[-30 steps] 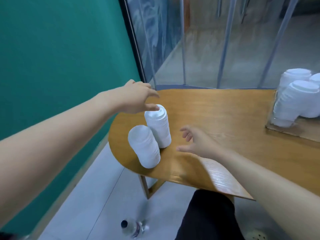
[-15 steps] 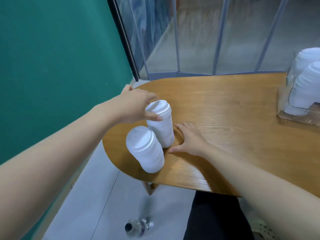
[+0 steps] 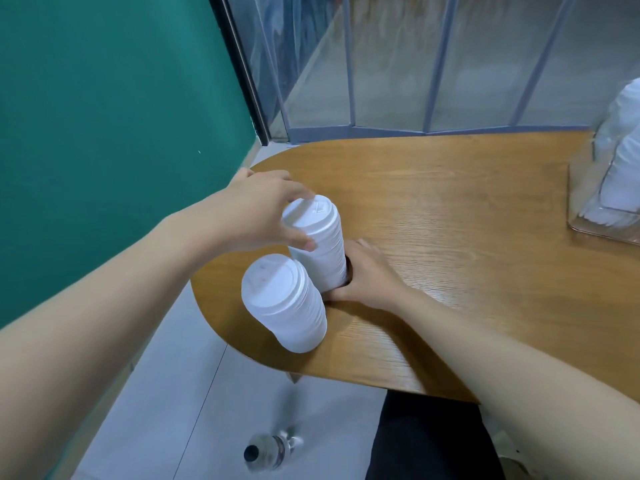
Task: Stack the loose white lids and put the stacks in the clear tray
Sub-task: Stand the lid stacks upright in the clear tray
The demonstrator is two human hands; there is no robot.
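Clear tray (image 3: 588,202) and its lid stacks (image 3: 623,161) cut off at right edge; floor bottle (image 3: 266,452) blurred

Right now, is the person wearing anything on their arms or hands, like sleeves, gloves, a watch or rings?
Nothing shows on either. The left hand and right hand are bare, with no gloves, and no rings visible on the fingers in view. Both forearms are bare up to the frame edge, with no sleeve, watch or band. The only clothing in view is something dark below the table edge.

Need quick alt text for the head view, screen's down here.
Both hands grip the far stack of white lids: left hand at its top, right hand at its base. A second stack stands nearer on the wooden table; the clear tray sits far right.
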